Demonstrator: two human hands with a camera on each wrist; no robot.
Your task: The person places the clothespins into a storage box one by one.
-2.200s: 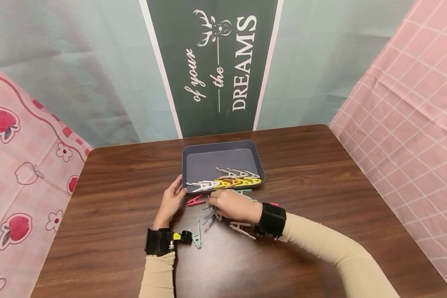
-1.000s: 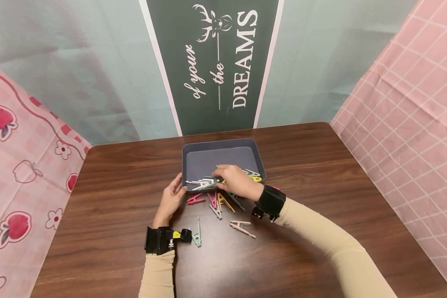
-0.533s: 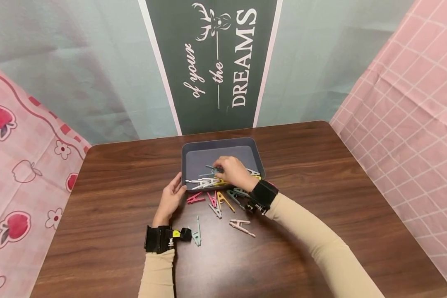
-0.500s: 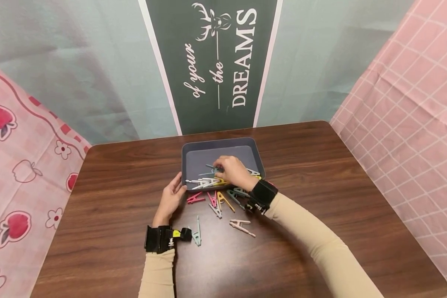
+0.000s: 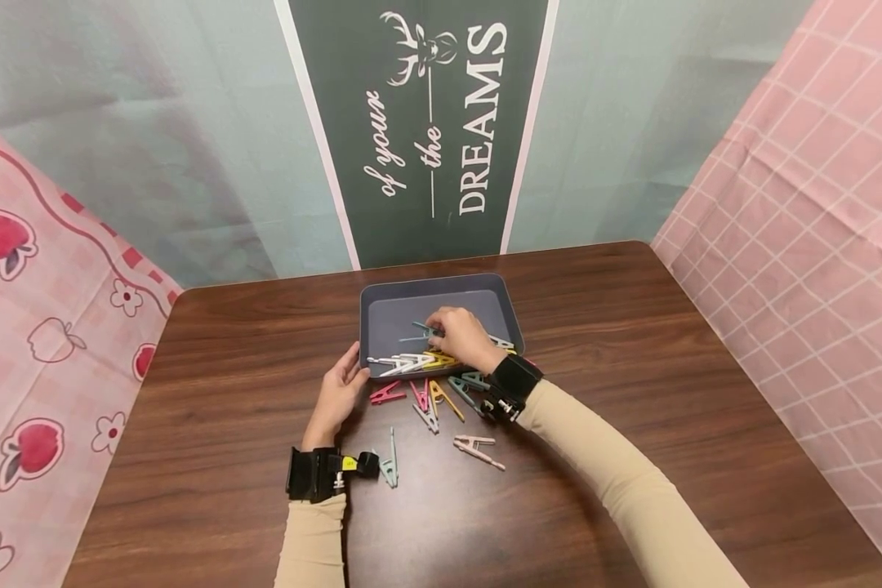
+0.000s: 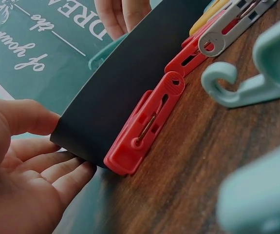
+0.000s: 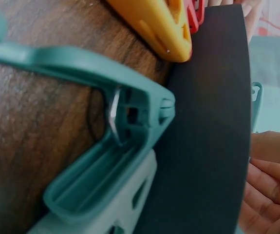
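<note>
My right hand [image 5: 461,336] is inside the grey tray [image 5: 397,314], pinching a teal clothespin [image 5: 424,328] whose two arms point left; the fingertips partly cover it. My left hand [image 5: 336,398] grips the tray's near left corner; in the left wrist view its thumb lies at the rim and its fingers under the corner. Along the tray's near side lie white clothespins [image 5: 404,363] and yellow clothespins [image 5: 439,359], partly hidden by the right hand. Beyond the near wall, the right wrist view shows the right hand [image 7: 271,180] and a bit of teal clothespin [image 7: 256,100].
On the wooden table [image 5: 250,343], before the tray, lie red clothespins [image 5: 387,394], an orange-yellow one [image 5: 447,400], a pale grey one [image 5: 426,418] and dark green ones [image 5: 463,390]. Nearer are a pale pink clothespin [image 5: 478,451] and a mint one [image 5: 389,467], close to the left wrist camera [image 5: 367,465].
My right hand has moved from the clothespins on the table up into the tray with a teal clothespin, now low behind the white and yellow row. My left hand has stayed at the corner.
</note>
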